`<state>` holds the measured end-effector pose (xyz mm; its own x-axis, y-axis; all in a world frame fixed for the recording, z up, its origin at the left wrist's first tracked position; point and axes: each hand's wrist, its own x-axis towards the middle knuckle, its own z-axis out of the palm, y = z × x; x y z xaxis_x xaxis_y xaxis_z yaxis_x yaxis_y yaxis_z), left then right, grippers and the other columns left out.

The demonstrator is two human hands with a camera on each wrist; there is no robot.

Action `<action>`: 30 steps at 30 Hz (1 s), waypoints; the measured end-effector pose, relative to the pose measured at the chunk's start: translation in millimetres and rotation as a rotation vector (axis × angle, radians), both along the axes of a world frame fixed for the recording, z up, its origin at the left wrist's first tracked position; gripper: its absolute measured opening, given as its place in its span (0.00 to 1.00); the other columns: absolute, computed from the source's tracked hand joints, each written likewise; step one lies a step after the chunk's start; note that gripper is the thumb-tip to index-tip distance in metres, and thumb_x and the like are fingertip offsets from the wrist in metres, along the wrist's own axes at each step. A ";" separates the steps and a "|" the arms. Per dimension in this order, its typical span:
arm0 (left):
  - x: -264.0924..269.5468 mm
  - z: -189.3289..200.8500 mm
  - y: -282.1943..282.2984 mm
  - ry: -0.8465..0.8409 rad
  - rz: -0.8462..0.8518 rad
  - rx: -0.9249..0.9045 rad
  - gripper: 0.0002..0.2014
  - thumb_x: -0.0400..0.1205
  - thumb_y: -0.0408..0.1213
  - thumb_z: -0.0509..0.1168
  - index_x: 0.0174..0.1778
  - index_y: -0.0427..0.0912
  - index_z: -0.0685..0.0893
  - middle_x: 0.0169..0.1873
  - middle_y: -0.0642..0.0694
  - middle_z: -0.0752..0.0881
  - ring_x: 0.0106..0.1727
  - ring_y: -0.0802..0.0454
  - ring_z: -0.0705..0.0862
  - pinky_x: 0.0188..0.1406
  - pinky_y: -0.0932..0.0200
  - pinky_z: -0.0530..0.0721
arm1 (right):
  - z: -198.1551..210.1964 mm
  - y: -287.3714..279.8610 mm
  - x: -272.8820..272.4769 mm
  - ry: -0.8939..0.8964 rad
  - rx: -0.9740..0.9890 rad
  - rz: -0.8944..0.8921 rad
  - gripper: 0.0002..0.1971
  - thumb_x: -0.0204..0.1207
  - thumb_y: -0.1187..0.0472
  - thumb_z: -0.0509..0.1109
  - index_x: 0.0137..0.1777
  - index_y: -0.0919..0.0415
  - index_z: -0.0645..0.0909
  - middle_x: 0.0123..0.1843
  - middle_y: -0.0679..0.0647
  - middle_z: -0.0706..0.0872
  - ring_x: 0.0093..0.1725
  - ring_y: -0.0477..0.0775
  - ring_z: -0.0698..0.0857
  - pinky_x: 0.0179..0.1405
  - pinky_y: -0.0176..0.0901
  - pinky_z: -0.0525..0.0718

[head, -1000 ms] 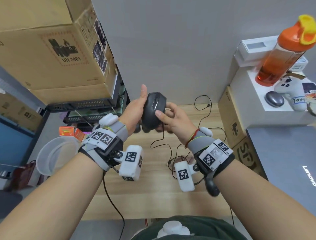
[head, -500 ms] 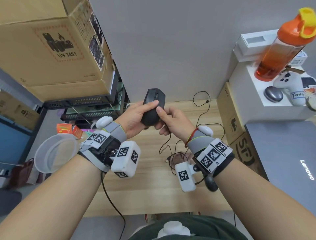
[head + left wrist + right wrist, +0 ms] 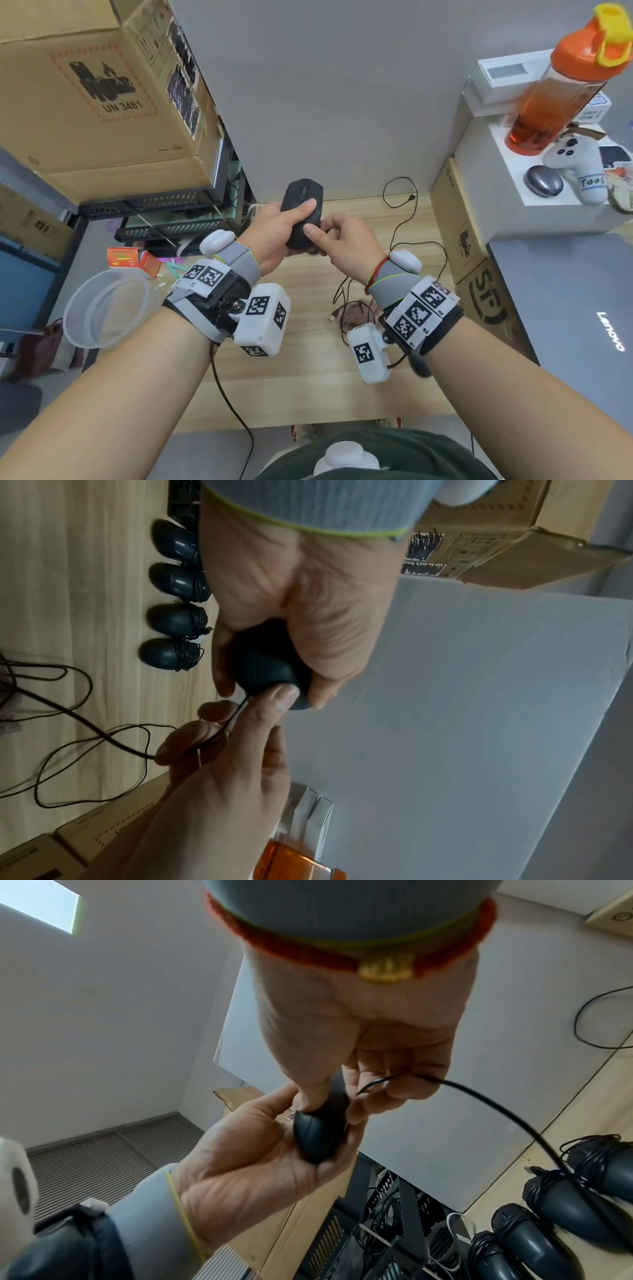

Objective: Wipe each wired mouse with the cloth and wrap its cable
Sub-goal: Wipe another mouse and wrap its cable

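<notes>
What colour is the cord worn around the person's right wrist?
The wrist cord is red, with a small gold charm; the right wrist view shows it best.

Wooden desk point(image 3: 301, 383) against a grey wall point(image 3: 342, 96).

"UN 3481" – box point(image 3: 102, 85); "Lenovo" – laptop point(image 3: 582, 308)

The black wired mouse point(image 3: 301, 212) is in the middle of the head view, held up above the wooden desk with its wheel end pointing to the top of the frame. Its thin black cable point(image 3: 103, 737) goes down from the mouse and lies in loose loops at the lower left of the left wrist view. Four other black mice point(image 3: 174, 618), each with cable wound around, lie in a row at the upper left there.
</notes>
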<state>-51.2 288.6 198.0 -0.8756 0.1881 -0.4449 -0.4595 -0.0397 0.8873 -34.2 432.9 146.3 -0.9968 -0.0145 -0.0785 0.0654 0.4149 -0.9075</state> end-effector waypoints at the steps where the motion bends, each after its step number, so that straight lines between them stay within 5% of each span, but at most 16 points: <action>1: -0.8 0.5 -0.9 -0.011 0.000 0.006 0.08 0.87 0.36 0.68 0.57 0.35 0.82 0.40 0.39 0.88 0.36 0.43 0.88 0.34 0.51 0.87 | 0.3 1.8 0.4 -0.005 0.000 0.011 0.15 0.77 0.42 0.72 0.39 0.53 0.81 0.23 0.45 0.84 0.30 0.45 0.84 0.40 0.46 0.82; 5: -5.5 1.8 -9.6 0.017 -0.015 -0.040 0.04 0.83 0.30 0.67 0.53 0.37 0.81 0.38 0.38 0.87 0.33 0.39 0.86 0.30 0.57 0.79 | 2.4 13.8 0.5 -0.044 -0.003 0.056 0.16 0.78 0.41 0.71 0.38 0.52 0.84 0.27 0.45 0.81 0.26 0.42 0.75 0.35 0.41 0.74; 10: -14.0 -1.4 -24.8 0.092 0.018 -0.080 0.14 0.86 0.34 0.70 0.66 0.36 0.84 0.50 0.42 0.90 0.44 0.49 0.89 0.44 0.52 0.90 | 6.3 35.9 -5.8 -0.071 0.079 0.068 0.16 0.77 0.47 0.74 0.31 0.52 0.82 0.19 0.41 0.71 0.22 0.40 0.69 0.28 0.35 0.67; 13: -17.3 -1.2 -28.8 0.103 0.003 -0.114 0.14 0.85 0.33 0.71 0.66 0.38 0.85 0.53 0.40 0.88 0.48 0.46 0.87 0.42 0.53 0.89 | 12.9 45.7 -9.2 -0.054 0.038 0.066 0.14 0.78 0.51 0.75 0.35 0.59 0.85 0.15 0.40 0.71 0.19 0.40 0.68 0.25 0.32 0.65; 18: -22.1 -5.9 -28.8 0.201 -0.005 -0.463 0.17 0.72 0.41 0.76 0.56 0.44 0.86 0.40 0.46 0.89 0.34 0.48 0.83 0.34 0.52 0.78 | 32.4 54.0 -15.6 -0.004 -0.021 0.073 0.08 0.76 0.56 0.78 0.38 0.58 0.86 0.17 0.39 0.70 0.21 0.39 0.67 0.27 0.30 0.67; 20: -21.1 -10.1 -26.7 0.219 -0.060 -0.588 0.17 0.73 0.38 0.79 0.56 0.44 0.82 0.38 0.46 0.89 0.30 0.49 0.83 0.32 0.54 0.79 | 38.4 54.4 -18.2 0.014 -0.040 0.094 0.06 0.76 0.58 0.78 0.38 0.55 0.86 0.18 0.38 0.72 0.22 0.38 0.68 0.28 0.28 0.68; 24: -17.7 -11.4 -24.2 0.232 -0.270 -0.536 0.16 0.73 0.32 0.82 0.55 0.42 0.88 0.36 0.46 0.91 0.31 0.54 0.86 0.33 0.59 0.82 | 46.7 52.0 -23.0 0.077 0.071 0.112 0.08 0.72 0.52 0.80 0.36 0.52 0.87 0.19 0.39 0.73 0.22 0.40 0.70 0.29 0.31 0.69; 30: -10.2 -1.8 -16.6 0.292 -0.604 -0.528 0.20 0.72 0.34 0.83 0.60 0.46 0.90 0.50 0.44 0.93 0.47 0.55 0.90 0.54 0.58 0.88 | 46.7 47.4 -25.0 0.114 0.172 0.166 0.09 0.69 0.50 0.82 0.33 0.46 0.86 0.17 0.40 0.74 0.23 0.39 0.74 0.28 0.30 0.69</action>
